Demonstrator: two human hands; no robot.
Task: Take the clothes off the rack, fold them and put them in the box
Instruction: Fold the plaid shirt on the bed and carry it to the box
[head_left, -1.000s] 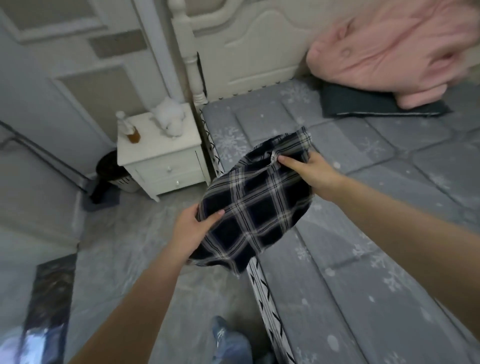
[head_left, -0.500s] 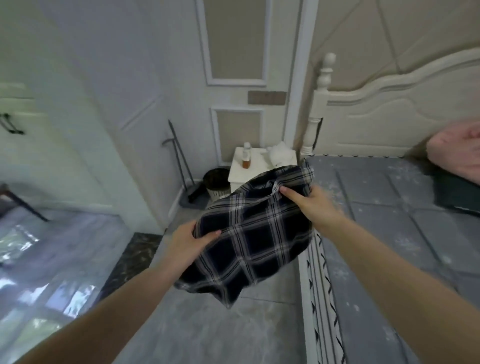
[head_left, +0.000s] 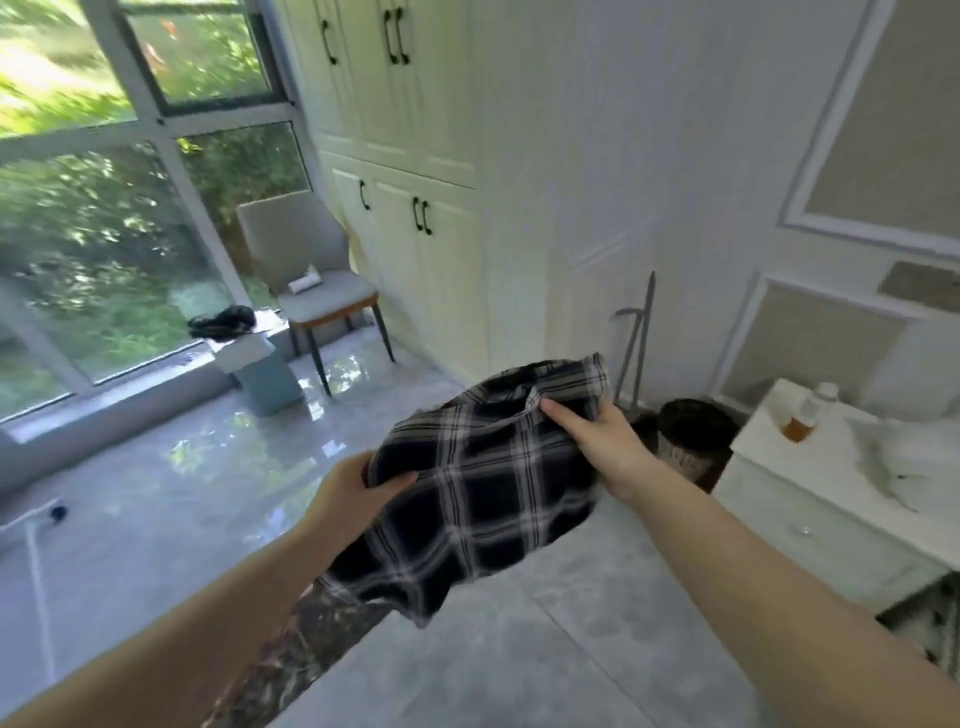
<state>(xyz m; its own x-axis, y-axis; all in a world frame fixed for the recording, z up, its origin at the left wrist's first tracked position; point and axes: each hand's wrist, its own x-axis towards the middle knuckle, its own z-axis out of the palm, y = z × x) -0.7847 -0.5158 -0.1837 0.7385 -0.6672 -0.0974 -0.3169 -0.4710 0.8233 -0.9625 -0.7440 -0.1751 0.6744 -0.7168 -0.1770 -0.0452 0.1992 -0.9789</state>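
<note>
A folded dark plaid shirt (head_left: 488, 493), navy with white checks, hangs in the air in front of me at the centre of the head view. My left hand (head_left: 353, 488) grips its near left edge, thumb on top. My right hand (head_left: 597, 441) holds its far right side by the collar, fingers pressed into the cloth. A pale blue box (head_left: 267, 371) with open flaps stands on the floor by the window, far left of the shirt, with a dark garment (head_left: 223, 322) lying on its top. No rack is in view.
A grey chair (head_left: 311, 280) stands beside the box against white wardrobes (head_left: 415, 156). A white nightstand (head_left: 841, 488) with a bottle (head_left: 808, 413) is at the right, a dark bin (head_left: 691, 441) beside it. Glossy grey floor lies between me and the box.
The view has swung left, away from the bed, towards the window, wardrobes and box. Both hands keep the same hold on the folded plaid shirt.
</note>
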